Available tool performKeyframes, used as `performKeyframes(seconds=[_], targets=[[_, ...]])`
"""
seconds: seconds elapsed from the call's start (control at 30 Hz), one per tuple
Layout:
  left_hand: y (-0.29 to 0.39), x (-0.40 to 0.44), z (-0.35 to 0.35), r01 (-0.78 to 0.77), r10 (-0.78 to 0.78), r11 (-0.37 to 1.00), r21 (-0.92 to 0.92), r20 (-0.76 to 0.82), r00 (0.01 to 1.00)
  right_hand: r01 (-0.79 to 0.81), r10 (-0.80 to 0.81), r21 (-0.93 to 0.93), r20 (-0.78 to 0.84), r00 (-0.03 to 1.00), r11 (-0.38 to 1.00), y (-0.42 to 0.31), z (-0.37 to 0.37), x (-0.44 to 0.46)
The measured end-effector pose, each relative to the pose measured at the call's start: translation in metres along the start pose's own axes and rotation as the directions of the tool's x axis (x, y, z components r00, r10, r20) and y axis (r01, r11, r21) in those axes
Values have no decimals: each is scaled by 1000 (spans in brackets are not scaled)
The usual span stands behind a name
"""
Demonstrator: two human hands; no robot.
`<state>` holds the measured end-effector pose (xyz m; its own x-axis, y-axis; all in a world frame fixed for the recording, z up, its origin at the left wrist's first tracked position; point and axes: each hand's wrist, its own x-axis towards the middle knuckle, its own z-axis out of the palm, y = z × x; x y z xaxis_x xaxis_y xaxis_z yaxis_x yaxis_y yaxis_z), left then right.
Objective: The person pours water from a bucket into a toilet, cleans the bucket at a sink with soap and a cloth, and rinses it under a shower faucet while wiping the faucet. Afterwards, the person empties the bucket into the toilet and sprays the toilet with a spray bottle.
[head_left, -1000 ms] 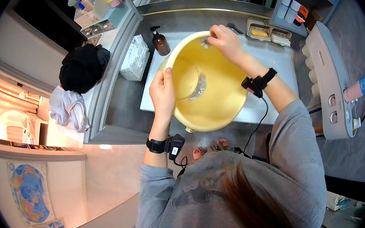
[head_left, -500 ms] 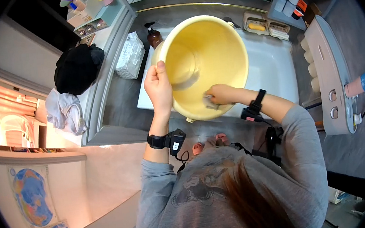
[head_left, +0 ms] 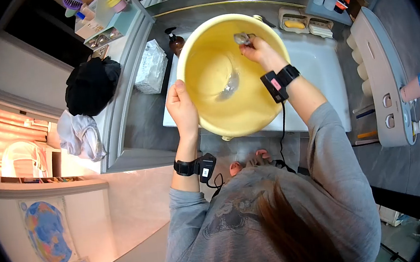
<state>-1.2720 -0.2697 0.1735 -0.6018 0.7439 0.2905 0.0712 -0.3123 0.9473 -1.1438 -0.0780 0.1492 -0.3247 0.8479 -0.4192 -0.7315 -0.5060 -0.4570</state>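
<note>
A large yellow bucket (head_left: 203, 114) tilts toward me over the white sink (head_left: 317, 85). My left hand (head_left: 182, 108) grips its left rim, thumb on the inner side. Inside the bucket, my right hand (head_left: 260, 53) is near the upper right of the wall. Its fingers are closed on a small, crumpled grey cloth (head_left: 241, 38) that looks wet. A little shiny water (head_left: 230, 86) has pooled low in the bucket. Both wrists wear black straps with small boxes.
A brown pump bottle (head_left: 176, 42) and a white woven basket (head_left: 151, 68) stand left of the sink. Behind it on the right is a soap holder (head_left: 294, 23). A white dispenser (head_left: 379, 79) hangs at the right. Black clothing (head_left: 92, 84) lies on the left counter.
My right hand has moved with the cloth from the bucket's near wall up to its far right side. The bucket has tipped slightly, and my left hand stays on its rim.
</note>
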Motion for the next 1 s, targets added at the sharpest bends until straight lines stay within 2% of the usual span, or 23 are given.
performKeyframes(seconds=[0.07,0.1,0.2,0.23,0.27,0.3,0.33,0.37,0.4,0.47,0.5,0.53,0.57,0.6,0.63,0.67,0.73,0.77,0.8,0.9,0.93,0.97,1.0], targets=[[3,1,3,-12,12,1000,-11,-16,1000,14,16,199,-151,988,980,-3,-12,18],[3,0,6,14,-14,1000,-8,31,999,12,19,200,-150,988,980,1,-14,29],[-8,-6,12,49,-50,999,10,129,990,58,-56,-21,56,997,998,23,4,35],[-12,-8,14,59,-61,998,20,173,983,0,-2,-95,-15,1000,996,35,18,14],[-8,-9,18,81,-78,997,-12,167,983,-2,4,-388,5,1000,922,48,26,-13],[-6,-8,21,81,-77,997,-14,173,982,95,64,-704,197,978,704,53,23,-37],[-4,-7,22,72,-71,997,2,181,981,246,194,-888,340,920,388,59,18,-55],[-2,-6,22,63,-66,998,18,185,980,381,385,-900,435,814,213,68,8,-59],[1,-4,23,66,-68,998,17,185,980,530,577,-846,462,673,59,80,-7,-57],[5,1,22,37,-43,999,37,163,986,808,555,-581,641,531,-103,113,-61,-46],[4,3,19,37,-42,999,36,160,986,772,750,-556,356,557,-309,101,-71,-46],[1,5,15,52,-56,998,28,143,988,743,828,-454,20,560,-492,85,-76,-50],[0,6,12,68,-70,998,19,125,990,397,607,-568,-240,757,-720,73,-78,-55],[0,6,9,65,-66,998,15,130,989,658,634,192,-176,753,-728,72,-105,-31],[2,6,9,68,-69,998,14,123,990,426,428,129,-8,904,-896,68,-123,-15],[6,6,11,75,-79,997,33,154,985,267,297,283,65,953,-921,54,-113,-15],[7,2,11,89,-97,995,52,179,979,6,42,226,157,987,-974,37,-95,12],[5,3,12,90,-105,992,84,197,975,-33,142,368,439,887,-929,27,-82,9],[4,3,13,93,-116,989,117,216,970,-113,272,482,656,704,-869,14,-68,1],[5,0,17,57,-92,982,179,197,976,-98,401,591,650,645,-801,4,-29,-21],[7,-2,17,67,-102,981,179,191,976,-51,369,492,713,597,-869,4,-40,-7],[9,-2,17,39,-70,984,174,178,982,-45,378,499,709,595,-865,3,-51,-6],[10,-2,15,13,-41,985,171,162,986,76,294,342,647,704,-937,1,-63,-7]])
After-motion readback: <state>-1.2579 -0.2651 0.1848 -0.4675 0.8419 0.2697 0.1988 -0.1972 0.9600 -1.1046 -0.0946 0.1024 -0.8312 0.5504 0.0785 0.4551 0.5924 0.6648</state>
